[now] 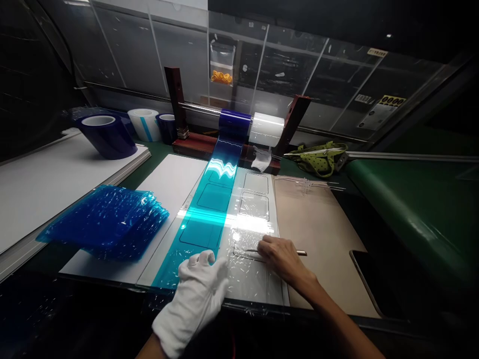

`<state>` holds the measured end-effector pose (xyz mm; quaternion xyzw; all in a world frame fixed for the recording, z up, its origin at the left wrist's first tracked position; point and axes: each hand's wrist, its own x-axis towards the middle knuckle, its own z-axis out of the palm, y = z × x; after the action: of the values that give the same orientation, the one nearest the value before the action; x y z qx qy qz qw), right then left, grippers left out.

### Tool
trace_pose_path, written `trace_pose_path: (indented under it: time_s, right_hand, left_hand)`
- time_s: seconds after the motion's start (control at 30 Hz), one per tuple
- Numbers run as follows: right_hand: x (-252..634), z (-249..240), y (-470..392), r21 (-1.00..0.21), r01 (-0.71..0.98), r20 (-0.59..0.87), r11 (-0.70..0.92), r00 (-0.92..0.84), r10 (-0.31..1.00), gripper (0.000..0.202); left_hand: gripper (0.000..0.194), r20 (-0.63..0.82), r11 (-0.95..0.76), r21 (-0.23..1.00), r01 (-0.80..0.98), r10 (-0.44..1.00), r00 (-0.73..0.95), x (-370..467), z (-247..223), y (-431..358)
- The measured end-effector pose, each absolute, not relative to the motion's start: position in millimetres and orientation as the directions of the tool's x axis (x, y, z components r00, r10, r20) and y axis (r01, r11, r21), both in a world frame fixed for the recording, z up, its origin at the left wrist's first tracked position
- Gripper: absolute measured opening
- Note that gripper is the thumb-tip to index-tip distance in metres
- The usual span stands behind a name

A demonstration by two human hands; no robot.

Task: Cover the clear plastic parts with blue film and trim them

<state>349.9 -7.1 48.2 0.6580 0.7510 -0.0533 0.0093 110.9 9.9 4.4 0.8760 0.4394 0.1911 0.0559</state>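
My left hand [198, 291], in a white glove, is over the near end of a blue film strip [209, 204]; its fingers are curled and what they hold is unclear. The strip runs down from a blue roll [235, 122] on a metal rod. My bare right hand [280, 254] is closed round a thin metal tool [300, 253], its tip pointing left over clear film [247, 279]. Under the films lies a white sheet [282, 286] with black rounded outlines. A white roll [267, 128] shares the rod with the blue one.
Blue film pieces [108, 219] are stacked at the left. Behind them stand a large blue roll [108, 142] and a white roll [144, 124]. A phone [368, 279] lies right of the brown board [318, 224]. Dark red posts [294, 122] hold the rod.
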Motion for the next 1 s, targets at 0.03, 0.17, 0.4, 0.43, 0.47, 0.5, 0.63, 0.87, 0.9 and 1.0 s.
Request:
trace_pose_path:
  time_s: [0.03, 0.17, 0.4, 0.43, 0.47, 0.5, 0.63, 0.87, 0.9, 1.0]
  right_hand:
    - [358, 50, -13, -0.062, 0.992, -0.093, 0.106, -0.112, 0.989, 0.026]
    - [390, 56, -39, -0.037, 0.999, -0.129, 0.010, -0.015, 0.992, 0.026]
    - [404, 52, -100, -0.176, 0.972, -0.231, -0.157, 0.114, 0.966, 0.017]
    - [400, 49, -108, -0.241, 0.953, -0.264, -0.184, 0.118, 0.957, 0.016]
    - [395, 46, -115, -0.305, 0.928, -0.297, -0.214, 0.121, 0.947, 0.016]
    - [390, 43, -121, -0.361, 0.900, -0.325, -0.244, 0.124, 0.937, 0.016]
    - [372, 40, -128, -0.484, 0.822, -0.366, -0.301, 0.122, 0.923, 0.018]
    - [372, 56, -122, -0.672, 0.665, -0.415, -0.326, 0.026, 0.909, 0.024]
    - [373, 56, -122, -0.681, 0.656, -0.417, -0.327, 0.020, 0.909, 0.025]
    - [376, 53, -122, -0.703, 0.631, -0.410, -0.329, 0.018, 0.912, 0.029]
  left_hand:
    - [0.054, 0.275, -0.616, 0.263, 0.742, 0.785, 0.554, 109, 3, 4]
    - [0.092, 0.306, -0.701, 0.203, 0.684, 0.709, 0.635, 102, -14, -12]
    - [0.086, 0.445, -0.759, 0.065, 0.648, 0.603, 0.662, 101, -24, -10]
    - [0.089, 0.453, -0.762, 0.040, 0.647, 0.591, 0.668, 102, -21, -11]
    - [0.092, 0.460, -0.761, 0.023, 0.648, 0.583, 0.669, 104, -19, -13]
    - [0.093, 0.466, -0.760, 0.016, 0.650, 0.581, 0.668, 105, -18, -16]
    - [0.085, 0.465, -0.759, 0.087, 0.645, 0.604, 0.647, 115, -20, -26]
    - [0.048, 0.564, -0.738, 0.083, 0.670, 0.589, 0.579, 112, -16, -22]
    - [0.040, 0.590, -0.744, 0.062, 0.665, 0.565, 0.577, 110, -12, -21]
    - [0.034, 0.626, -0.774, -0.052, 0.630, 0.466, 0.625, 106, 6, -15]
